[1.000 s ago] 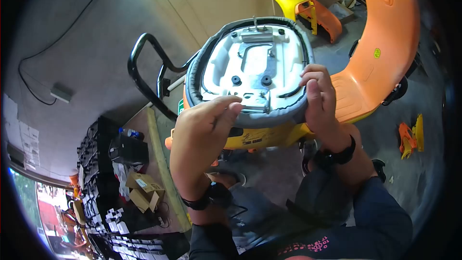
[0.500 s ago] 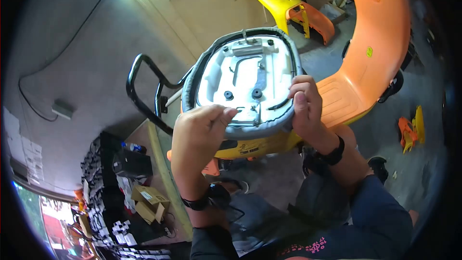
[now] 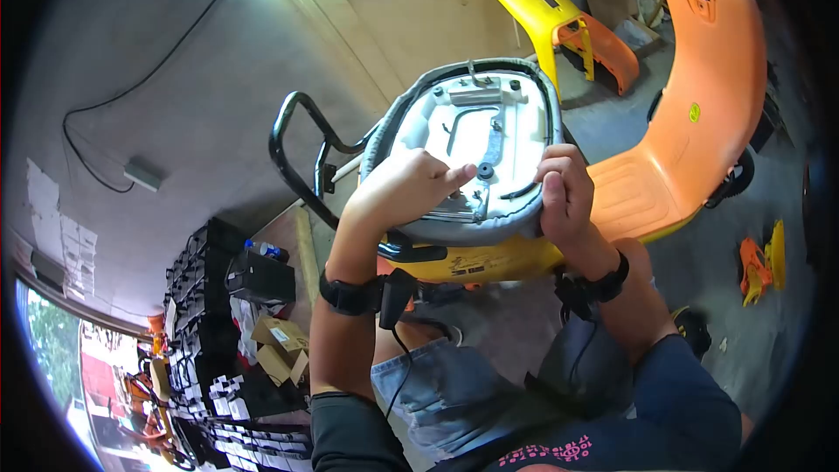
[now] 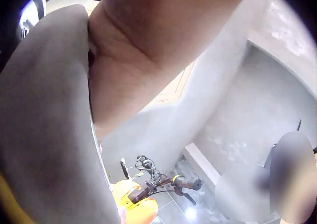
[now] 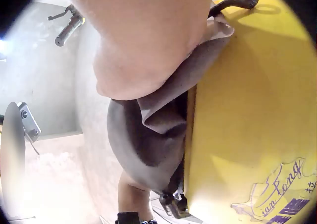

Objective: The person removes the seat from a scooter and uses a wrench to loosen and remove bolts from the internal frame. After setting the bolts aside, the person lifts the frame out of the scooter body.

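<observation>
An upturned seat (image 3: 463, 135) shows its white underside, metal brackets and black rubber plugs, with a grey cover (image 3: 433, 229) round its rim. My left hand (image 3: 406, 188) lies over the lower left rim, its thumb reaching to a rubber plug (image 3: 485, 171); its other fingertips are hidden. At the lower right rim my right hand (image 3: 566, 197) grips the cover with curled fingers and thumb. The left wrist view has my left hand (image 4: 143, 50) against the grey cover (image 4: 44, 115). In the right wrist view, folded cover (image 5: 163, 120) hangs below my right hand (image 5: 148, 45).
Below the seat is a yellow body panel (image 3: 489, 260); an orange body (image 3: 647, 188) extends right. A black rail (image 3: 284, 144) stands left. Yellow and orange shells (image 3: 537, 9) lie behind, small parts (image 3: 756, 267) on the right floor, and a cardboard box (image 3: 278, 345) lower left.
My left hand has moved up and inward over the seat's underside, its thumb now at the plug. My right hand stays on the rim. The head view has shifted.
</observation>
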Tool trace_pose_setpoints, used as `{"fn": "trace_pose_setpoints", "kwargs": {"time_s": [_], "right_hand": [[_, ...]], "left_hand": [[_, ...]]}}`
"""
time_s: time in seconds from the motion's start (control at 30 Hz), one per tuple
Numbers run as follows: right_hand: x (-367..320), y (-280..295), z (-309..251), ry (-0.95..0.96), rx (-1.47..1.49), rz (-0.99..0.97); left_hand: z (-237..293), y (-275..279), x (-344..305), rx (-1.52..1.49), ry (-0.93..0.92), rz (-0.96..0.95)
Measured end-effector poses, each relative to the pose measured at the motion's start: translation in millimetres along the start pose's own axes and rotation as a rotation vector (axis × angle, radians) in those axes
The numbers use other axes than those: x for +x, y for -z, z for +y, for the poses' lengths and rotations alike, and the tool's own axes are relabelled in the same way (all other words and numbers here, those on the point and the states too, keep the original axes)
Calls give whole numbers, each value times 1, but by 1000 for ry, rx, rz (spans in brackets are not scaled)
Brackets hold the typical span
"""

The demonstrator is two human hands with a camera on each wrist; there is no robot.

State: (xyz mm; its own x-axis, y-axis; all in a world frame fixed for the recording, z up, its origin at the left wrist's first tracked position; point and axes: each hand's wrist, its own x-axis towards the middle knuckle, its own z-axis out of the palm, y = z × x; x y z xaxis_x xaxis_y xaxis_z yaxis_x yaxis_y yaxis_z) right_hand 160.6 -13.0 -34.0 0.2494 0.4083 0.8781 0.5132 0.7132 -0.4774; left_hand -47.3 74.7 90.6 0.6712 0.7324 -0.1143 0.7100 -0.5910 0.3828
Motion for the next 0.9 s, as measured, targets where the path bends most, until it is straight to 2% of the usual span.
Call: {"fn": "trace_pose_setpoints", "kwargs": {"time_s": [0.03,0.1,0.17,0.23,0.33,0.37,0.47,0.6,0.67,0.77,0.8,0.9], "right_hand": [[2,-1,0,8,10,-7],[2,-1,-1,24,1,0],[1,1,0,10,7,-10],[0,1,0,-6,12,-6],[-2,3,3,-17,21,-13],[-2,2,3,-8,30,-15],[-2,3,3,-18,41,-13],[0,4,-1,-16,28,7],[0,4,-2,-62,31,-15],[-1,4,0,-52,19,-23],[-1,5,0,-50,13,-29],[0,6,-1,-36,8,-47]], "left_hand": [[2,1,1,-16,-46,-13],[4,3,1,2,-11,-37],[5,-5,3,62,22,85],[12,-4,1,-4,54,56],[15,-8,-10,-46,-9,226],[17,-6,-13,-42,-12,224],[24,-1,-20,-70,-3,471],[30,1,-46,-100,20,448],[24,-8,-50,-197,-87,543],[23,-18,-52,-294,-17,553],[20,-21,-49,-306,-71,575],[18,-23,-48,-281,-33,585]]}}
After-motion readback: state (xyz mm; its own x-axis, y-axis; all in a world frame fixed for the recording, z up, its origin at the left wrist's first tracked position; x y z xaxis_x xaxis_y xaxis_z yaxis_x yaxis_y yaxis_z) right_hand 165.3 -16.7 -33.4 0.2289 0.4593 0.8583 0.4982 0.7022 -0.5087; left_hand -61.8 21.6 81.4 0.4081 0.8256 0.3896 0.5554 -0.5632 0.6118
